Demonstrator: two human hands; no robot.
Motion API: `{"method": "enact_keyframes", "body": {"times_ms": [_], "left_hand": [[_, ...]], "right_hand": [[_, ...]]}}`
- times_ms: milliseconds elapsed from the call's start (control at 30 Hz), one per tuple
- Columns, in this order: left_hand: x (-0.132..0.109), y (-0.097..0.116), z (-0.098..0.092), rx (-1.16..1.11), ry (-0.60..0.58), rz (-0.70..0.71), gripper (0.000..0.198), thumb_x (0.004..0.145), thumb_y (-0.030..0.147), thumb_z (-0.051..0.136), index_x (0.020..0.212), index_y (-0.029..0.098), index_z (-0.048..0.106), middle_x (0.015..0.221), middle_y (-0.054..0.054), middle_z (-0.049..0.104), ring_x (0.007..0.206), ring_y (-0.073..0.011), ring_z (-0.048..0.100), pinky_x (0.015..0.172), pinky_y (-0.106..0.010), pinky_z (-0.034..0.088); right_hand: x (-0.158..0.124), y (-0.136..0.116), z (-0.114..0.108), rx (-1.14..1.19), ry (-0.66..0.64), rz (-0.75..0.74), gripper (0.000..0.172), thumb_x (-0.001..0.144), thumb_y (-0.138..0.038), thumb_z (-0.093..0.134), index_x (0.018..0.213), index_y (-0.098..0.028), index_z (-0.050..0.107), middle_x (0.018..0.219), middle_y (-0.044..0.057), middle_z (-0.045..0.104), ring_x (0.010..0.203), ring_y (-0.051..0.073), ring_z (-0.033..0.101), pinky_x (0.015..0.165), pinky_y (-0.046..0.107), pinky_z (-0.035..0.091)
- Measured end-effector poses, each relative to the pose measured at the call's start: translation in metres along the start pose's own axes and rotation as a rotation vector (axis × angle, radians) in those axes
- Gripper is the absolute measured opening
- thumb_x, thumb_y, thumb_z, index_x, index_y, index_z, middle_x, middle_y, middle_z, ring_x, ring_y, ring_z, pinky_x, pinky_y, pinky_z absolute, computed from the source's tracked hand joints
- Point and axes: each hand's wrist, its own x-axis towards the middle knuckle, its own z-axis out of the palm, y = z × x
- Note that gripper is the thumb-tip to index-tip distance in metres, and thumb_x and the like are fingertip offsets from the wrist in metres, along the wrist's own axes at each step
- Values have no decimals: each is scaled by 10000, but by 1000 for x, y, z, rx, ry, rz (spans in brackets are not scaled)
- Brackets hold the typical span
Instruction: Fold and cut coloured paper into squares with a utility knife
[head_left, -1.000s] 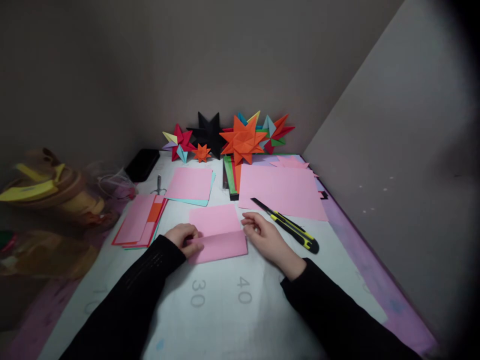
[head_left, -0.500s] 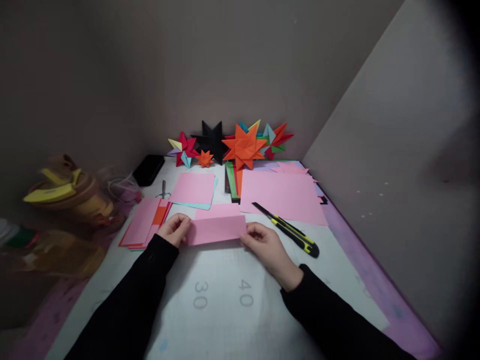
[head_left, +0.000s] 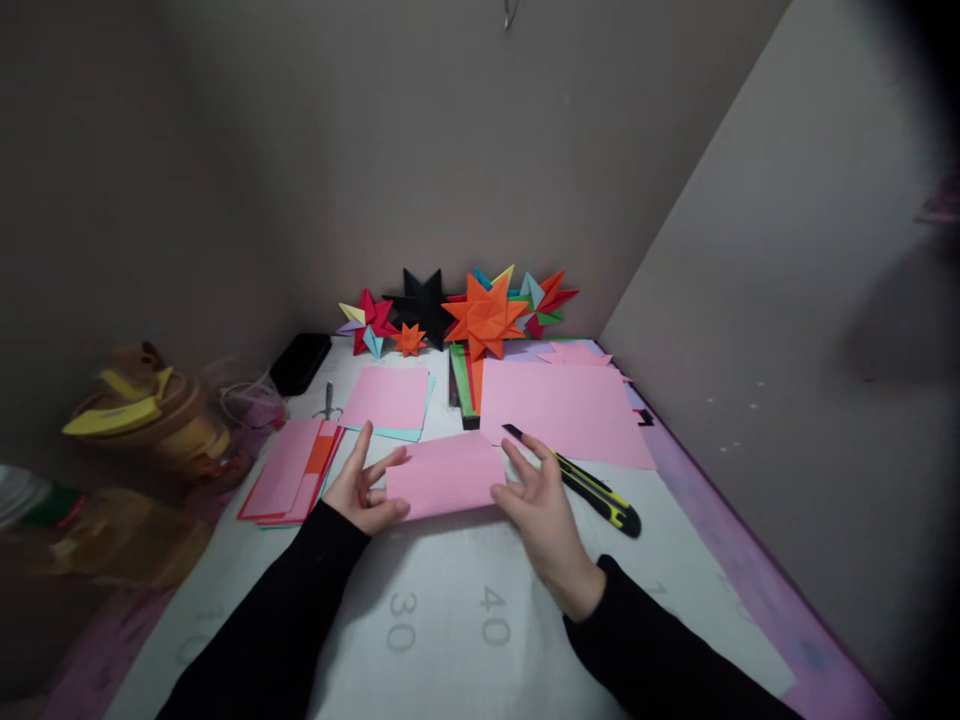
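A folded piece of pink paper (head_left: 446, 478) is between my two hands, low over the white gridded mat (head_left: 442, 570). My left hand (head_left: 367, 490) holds its left edge, thumb at the lower corner and the other fingers spread. At the right edge, my right hand (head_left: 541, 500) has its thumb on the lower corner, with fingers raised. A yellow-and-black utility knife (head_left: 600, 495) lies just beyond my right hand, partly covered by it. Behind the folded paper lie a large pink sheet (head_left: 562, 405) and a pink square (head_left: 386, 397) over light-blue paper.
Folded paper stars, an orange one (head_left: 486, 315) and a black one (head_left: 424, 305) among them, stand against the back wall. Left are a stack of coloured paper (head_left: 281, 470), small scissors (head_left: 328, 402), a black phone (head_left: 301, 363), a cup (head_left: 180, 430) and a bottle (head_left: 120, 530).
Fingers of both hands have spread and lifted from their pinch, thumbs staying at the paper's lower corners. The pink paper has tilted flatter. The view has tipped slightly upward.
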Motion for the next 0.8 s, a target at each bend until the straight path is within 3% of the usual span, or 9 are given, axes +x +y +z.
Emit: {"method": "enact_keyframes", "body": {"times_ms": [67, 133, 200, 267, 367, 433, 533, 633, 800], "left_hand": [[-5, 5, 5, 47, 30, 160, 1164, 612, 219, 732, 1426, 396, -81, 1435, -222, 337, 526, -28, 586, 544, -191, 474], [-8, 7, 9, 118, 63, 298, 1084, 679, 252, 675, 1418, 411, -103, 1459, -194, 305, 593, -61, 629, 582, -204, 488], [-10, 6, 11, 180, 64, 357, 1027, 721, 282, 630, 1417, 408, -114, 1468, -183, 290, 593, -68, 628, 574, -206, 482], [-7, 3, 10, 193, 47, 341, 1049, 708, 288, 642, 1406, 428, -129, 1496, -179, 214, 551, -47, 597, 529, -192, 459], [0, -6, 6, 100, 79, 167, 1221, 602, 260, 736, 1384, 432, -185, 1516, -192, 114, 559, -40, 593, 518, -192, 457], [4, -13, 3, 7, 106, -19, 1283, 545, 266, 783, 1431, 304, -145, 1446, -234, 305, 632, -86, 633, 595, -224, 490], [5, -21, 4, -83, -9, -189, 1077, 540, 358, 798, 1419, 97, 233, 1102, -195, 651, 750, -186, 667, 697, -290, 511], [5, -23, 7, -72, -89, -147, 706, 549, 395, 798, 1142, 99, 555, 913, -126, 712, 801, -228, 669, 728, -321, 510], [8, -23, 9, -31, 14, -56, 596, 559, 409, 793, 1033, 108, 597, 877, -108, 715, 828, -233, 662, 789, -342, 489]], "right_hand": [[-2, -6, 1, 31, -6, 4, 880, 693, -228, 700, 1374, -387, 166, 1473, 133, 279, 755, 122, 600, 721, 319, 484], [-2, -10, 0, 60, -28, 43, 954, 677, -246, 718, 1410, -375, 121, 1472, 123, 287, 904, 166, 601, 756, 323, 487], [1, -11, -1, 74, -129, 149, 854, 660, -285, 734, 1388, -289, 287, 1374, 129, 444, 990, 208, 589, 782, 333, 485], [4, -8, -3, 77, -262, 276, 641, 647, -319, 746, 1231, -181, 522, 1153, 137, 619, 944, 238, 614, 773, 348, 487], [7, -3, -7, 41, -307, 308, 377, 659, -314, 740, 974, -127, 653, 896, 98, 696, 817, 224, 637, 760, 350, 475], [8, -1, -9, -34, -268, 234, 300, 677, -297, 727, 927, -145, 658, 860, 67, 697, 791, 199, 629, 751, 333, 464], [8, -2, -8, -131, -275, 173, 282, 683, -295, 717, 922, -161, 650, 859, 48, 690, 762, 181, 617, 706, 312, 457], [8, -4, -5, -141, -291, 151, 290, 687, -315, 705, 922, -163, 631, 850, 42, 679, 749, 176, 611, 684, 306, 454], [11, -1, -3, -143, -274, 128, 315, 714, -350, 677, 966, -175, 609, 850, 38, 664, 777, 180, 605, 714, 316, 459]]}}
